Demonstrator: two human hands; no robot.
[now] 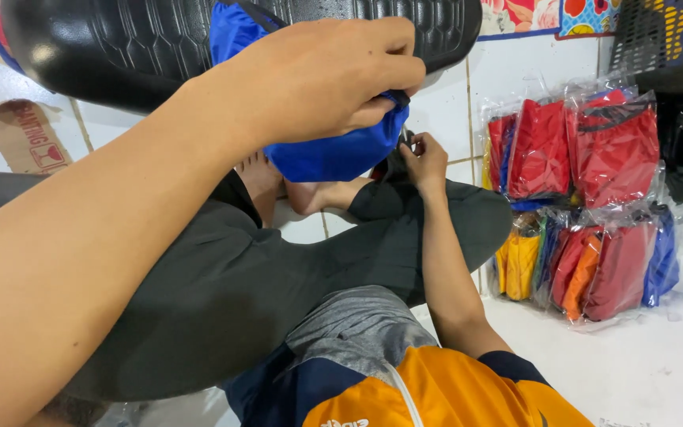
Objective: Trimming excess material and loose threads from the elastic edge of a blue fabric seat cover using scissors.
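My left hand is raised in the upper middle, its fingers closed on the top edge of a shiny blue fabric pouch that hangs below it. My right hand rests just below and right of the pouch, over my crossed legs in dark trousers. Its fingers pinch a small dark piece at the pouch's lower corner; what that piece is cannot be told. My bare feet show under the pouch.
Clear plastic packs of red, orange, yellow and blue fabric pouches are stacked at the right on the white tiled floor. A black padded seat spans the top. A black plastic basket stands top right, with cardboard at left.
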